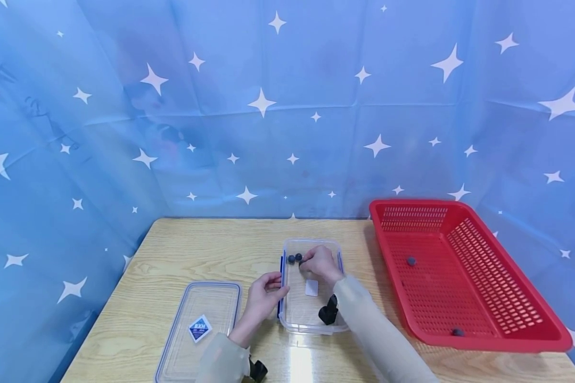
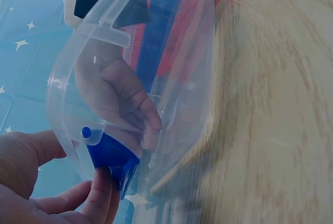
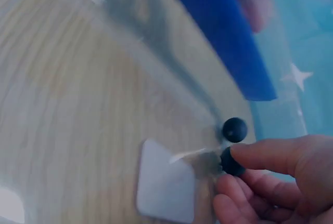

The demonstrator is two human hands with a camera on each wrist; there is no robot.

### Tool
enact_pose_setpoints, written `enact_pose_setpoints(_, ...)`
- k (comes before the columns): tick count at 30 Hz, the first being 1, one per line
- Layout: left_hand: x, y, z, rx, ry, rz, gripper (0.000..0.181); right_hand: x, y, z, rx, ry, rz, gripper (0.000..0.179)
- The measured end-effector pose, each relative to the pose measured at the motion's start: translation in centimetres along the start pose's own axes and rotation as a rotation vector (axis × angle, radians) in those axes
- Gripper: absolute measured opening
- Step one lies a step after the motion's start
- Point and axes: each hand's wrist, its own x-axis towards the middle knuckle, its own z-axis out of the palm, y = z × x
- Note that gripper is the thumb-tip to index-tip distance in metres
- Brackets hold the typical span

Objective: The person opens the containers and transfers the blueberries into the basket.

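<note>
A clear plastic box [image 1: 297, 311] with blue side latches stands mid-table. My left hand [image 1: 264, 294] grips its left wall; in the left wrist view, the thumb and fingers lie about the rim and a blue latch [image 2: 112, 156]. Inside the box, my right hand [image 1: 320, 262] pinches a blueberry [image 3: 230, 162] between thumb and fingers, low near the bottom. Two blueberries [image 1: 292, 259] lie just left of those fingertips; the right wrist view shows one other blueberry [image 3: 234, 130] beside the pinched one. A pale square label [image 1: 311, 288] is on the box's bottom.
To the right stands a red perforated basket [image 1: 395, 287], with one blueberry [image 1: 411, 261] toward its back and another blueberry [image 1: 457, 332] near its front. A clear lid [image 1: 215, 303] with a blue seal and sticker lies at the left. Behind the wooden table [image 1: 191, 244] hangs a blue star-patterned cloth [image 1: 316, 159].
</note>
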Motion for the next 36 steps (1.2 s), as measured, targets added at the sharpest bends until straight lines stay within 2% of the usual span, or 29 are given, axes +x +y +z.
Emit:
enact_pose_setpoints(8,0.0,0.0,0.1,-0.004,-0.013,0.008,0.036,0.1,0.1,-0.5,0.14,-0.046,-0.025,0.014)
enact_pose_setpoints(13,0.1,0.0,0.1,-0.001,-0.016,0.009,0.036,0.0,-0.3,-1.1,0.189,-0.065,0.007,0.015)
enact_pose_setpoints(20,1.1,-3.0,0.2,0.0,0.001,0.007,0.036,-0.3,-1.1,-2.3,0.302,-0.042,-0.013,0.018)
enact_pose_setpoints(25,1.4,-3.7,0.2,0.0,0.006,0.004,0.038,-0.7,-1.6,-3.5,0.37,-0.039,-0.064,0.023)
enact_pose_setpoints(31,1.2,-3.5,0.2,0.002,0.007,-0.001,0.037,-1.1,-1.6,-5.0,0.384,-0.01,-0.113,0.023)
enact_pose_setpoints(36,0.6,-1.6,0.1,-0.001,0.004,0.0,0.035,-1.6,-1.8,-6.6,0.39,0.014,-0.139,0.026)
